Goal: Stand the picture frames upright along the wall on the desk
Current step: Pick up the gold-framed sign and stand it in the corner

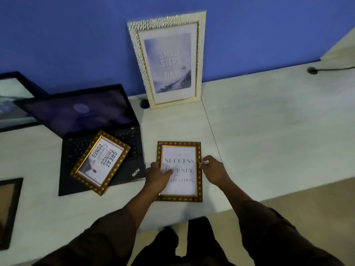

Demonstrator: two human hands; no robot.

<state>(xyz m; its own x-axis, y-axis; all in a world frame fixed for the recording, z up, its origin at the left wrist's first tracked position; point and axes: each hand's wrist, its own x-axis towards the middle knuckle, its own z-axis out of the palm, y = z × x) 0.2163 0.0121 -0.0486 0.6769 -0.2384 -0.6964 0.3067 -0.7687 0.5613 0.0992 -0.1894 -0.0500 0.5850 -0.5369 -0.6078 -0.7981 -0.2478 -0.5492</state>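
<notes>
A gold frame reading "Success" [180, 152] lies flat near the desk's front edge. My left hand [156, 176] rests on its left side, thumb over the glass. My right hand [214, 172] touches its right edge with the fingertips. Whether either hand grips it is unclear. A second gold frame reading "Great Things" [100, 162] lies tilted on the laptop keyboard. A tall white frame [168, 60] stands upright, leaning on the blue wall. A black frame [13, 98] leans at the far left. Another dark frame [9, 210] lies flat at the left edge.
An open black laptop [86, 120] sits left of centre on the white desk [269, 131]. A cable hole [144, 103] lies beside the white frame's base. A dark cable [326, 70] runs at the far right. The desk's front edge drops to the floor at lower right.
</notes>
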